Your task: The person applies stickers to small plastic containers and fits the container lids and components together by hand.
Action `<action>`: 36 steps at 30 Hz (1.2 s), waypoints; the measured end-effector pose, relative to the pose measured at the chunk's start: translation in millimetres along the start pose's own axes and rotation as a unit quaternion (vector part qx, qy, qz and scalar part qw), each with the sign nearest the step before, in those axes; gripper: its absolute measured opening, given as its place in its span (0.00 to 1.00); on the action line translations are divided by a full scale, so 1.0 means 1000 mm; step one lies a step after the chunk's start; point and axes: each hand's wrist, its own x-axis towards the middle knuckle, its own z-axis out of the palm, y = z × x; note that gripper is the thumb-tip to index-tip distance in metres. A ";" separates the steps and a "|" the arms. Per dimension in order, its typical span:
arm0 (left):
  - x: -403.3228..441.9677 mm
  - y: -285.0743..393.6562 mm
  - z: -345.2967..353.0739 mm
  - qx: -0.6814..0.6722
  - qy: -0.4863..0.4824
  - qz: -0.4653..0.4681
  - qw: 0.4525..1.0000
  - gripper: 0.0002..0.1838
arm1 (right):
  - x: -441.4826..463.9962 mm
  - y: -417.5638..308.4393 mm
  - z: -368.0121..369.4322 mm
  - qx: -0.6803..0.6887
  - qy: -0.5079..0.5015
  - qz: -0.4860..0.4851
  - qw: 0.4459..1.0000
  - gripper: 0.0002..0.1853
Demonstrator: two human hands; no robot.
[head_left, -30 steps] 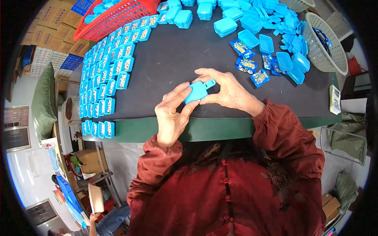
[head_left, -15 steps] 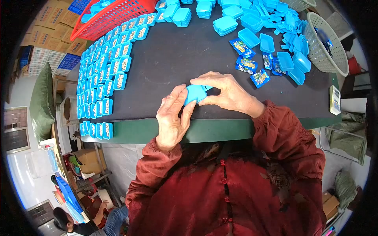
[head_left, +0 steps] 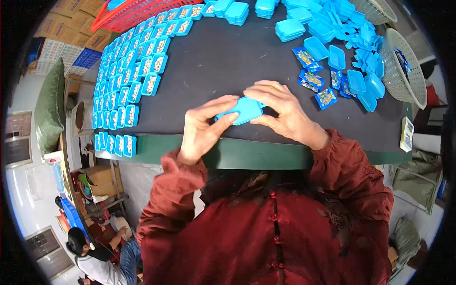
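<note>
A small blue plastic box [head_left: 247,111] is held between my two hands above the near edge of the dark table. My left hand [head_left: 204,124] grips its left end, thumb on top and fingers along the far side. On the right end, my right hand [head_left: 285,111] closes its thumb and fingers around the corner. The box's smooth blue face points up at me; its inside is hidden. To the right of my hands lie several blue printed sachets [head_left: 326,98].
Rows of filled blue boxes [head_left: 151,84] cover the table's left side. A red basket [head_left: 137,13] stands behind them. Stacked boxes [head_left: 289,29], loose blue trays [head_left: 337,57] and a grey basket [head_left: 403,71] are at the right. A person [head_left: 102,256] sits at lower left.
The blue box has turned to lie more level, with more of its broad face showing. My left hand has shifted left and up along it. The whole view has shifted slightly.
</note>
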 end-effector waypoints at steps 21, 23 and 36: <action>0.039 0.014 -0.020 -0.114 -0.117 -0.327 0.931 0.14 | -0.001 -0.010 0.003 -0.009 -0.023 0.024 0.999 0.30; 0.044 0.008 -0.023 -0.142 -0.138 -0.324 0.925 0.14 | -0.005 -0.008 0.004 0.059 -0.040 0.057 0.996 0.30; 0.006 0.016 0.008 0.459 -0.159 0.202 0.850 0.31 | -0.005 -0.008 0.009 0.066 -0.031 0.065 0.995 0.32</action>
